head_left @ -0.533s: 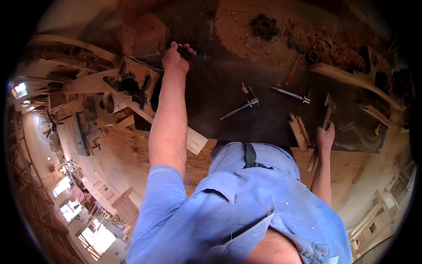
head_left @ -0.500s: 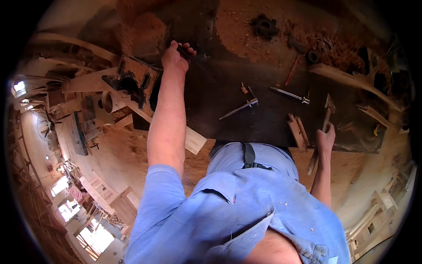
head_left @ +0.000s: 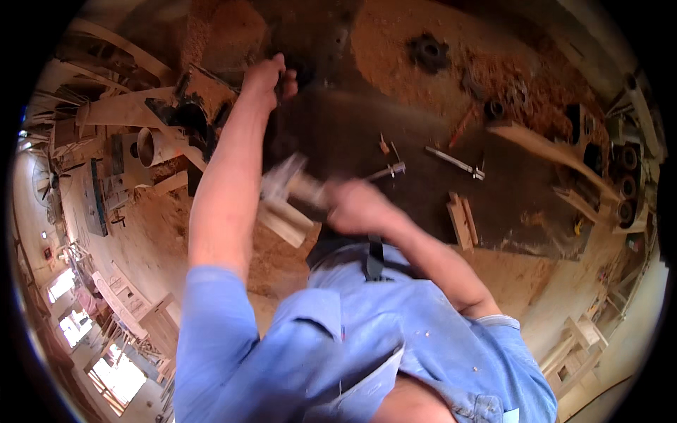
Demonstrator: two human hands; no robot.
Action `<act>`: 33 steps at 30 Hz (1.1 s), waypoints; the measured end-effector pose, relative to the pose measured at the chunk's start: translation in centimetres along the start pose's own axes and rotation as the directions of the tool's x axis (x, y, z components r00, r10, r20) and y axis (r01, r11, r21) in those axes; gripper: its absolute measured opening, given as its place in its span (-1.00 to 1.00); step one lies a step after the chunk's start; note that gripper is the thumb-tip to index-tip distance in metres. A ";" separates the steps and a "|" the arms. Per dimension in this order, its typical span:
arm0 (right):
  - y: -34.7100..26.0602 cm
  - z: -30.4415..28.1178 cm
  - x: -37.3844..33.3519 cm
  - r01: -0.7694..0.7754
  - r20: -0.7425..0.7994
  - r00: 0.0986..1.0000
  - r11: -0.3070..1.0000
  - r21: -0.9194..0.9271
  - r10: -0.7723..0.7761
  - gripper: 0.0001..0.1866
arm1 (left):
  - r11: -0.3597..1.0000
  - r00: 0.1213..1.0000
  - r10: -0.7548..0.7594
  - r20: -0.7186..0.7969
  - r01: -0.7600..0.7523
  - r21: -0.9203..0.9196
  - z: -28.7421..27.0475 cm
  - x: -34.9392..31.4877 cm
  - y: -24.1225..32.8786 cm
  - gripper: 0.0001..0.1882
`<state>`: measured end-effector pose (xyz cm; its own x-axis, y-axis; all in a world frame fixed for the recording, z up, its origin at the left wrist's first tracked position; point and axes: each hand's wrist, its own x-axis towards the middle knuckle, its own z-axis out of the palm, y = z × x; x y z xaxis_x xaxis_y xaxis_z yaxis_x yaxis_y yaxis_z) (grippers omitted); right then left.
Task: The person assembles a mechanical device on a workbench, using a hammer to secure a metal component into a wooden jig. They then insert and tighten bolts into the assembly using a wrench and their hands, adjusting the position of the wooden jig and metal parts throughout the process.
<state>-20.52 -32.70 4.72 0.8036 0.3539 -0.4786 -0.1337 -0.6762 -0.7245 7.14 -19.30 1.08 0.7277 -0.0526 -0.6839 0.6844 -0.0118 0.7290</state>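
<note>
My left hand [head_left: 271, 79] reaches far forward over the dark machine table [head_left: 423, 204], its fingers curled near a dark fitting at the far side. What lies inside those fingers is too dark to make out. My right hand [head_left: 356, 206] is closed round the wooden handle of a hammer [head_left: 285, 176], smeared by motion. The hammer's grey head is beside my left forearm, above the table's near left edge. Close to my right hand lies a metal clamp-like tool [head_left: 388, 170], and a second metal rod tool [head_left: 455, 162] rests farther right.
Two short wood strips [head_left: 462, 220] lie near the table's front edge. A long curved board [head_left: 550, 151] and a dark toothed cutter [head_left: 428, 53] are on the right and far side, among wood shavings [head_left: 493, 63]. A machine part [head_left: 194, 106] stands left of my left arm.
My right hand has swung the hammer from the right side of the table leftward, close to my left forearm. My left hand stays at the far side, shifted slightly left in view.
</note>
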 end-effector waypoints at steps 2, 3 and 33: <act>-2.0 2.0 0.1 0.193 0.073 0.976 0.972 0.135 -0.204 -0.74 | 0.952 0.998 0.054 0.036 -0.062 0.301 -1.4 -1.9 1.6 -0.69; -1.9 1.8 0.1 0.176 0.047 0.981 0.964 0.198 -0.189 -0.71 | 0.946 0.998 0.002 0.058 -0.020 0.323 -1.6 -4.0 2.8 -0.67; 12.9 -9.2 -4.0 -0.186 -0.074 0.833 0.404 0.896 0.549 -0.83 | 0.616 0.890 -0.017 -0.455 -0.350 -0.706 12.0 -1.8 -2.2 -0.74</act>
<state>-20.14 -48.76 1.81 0.6388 -0.1245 -0.7592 -0.7230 0.2401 -0.6478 3.76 -31.13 0.98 0.6572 0.4080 -0.6337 0.1997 0.7164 0.6685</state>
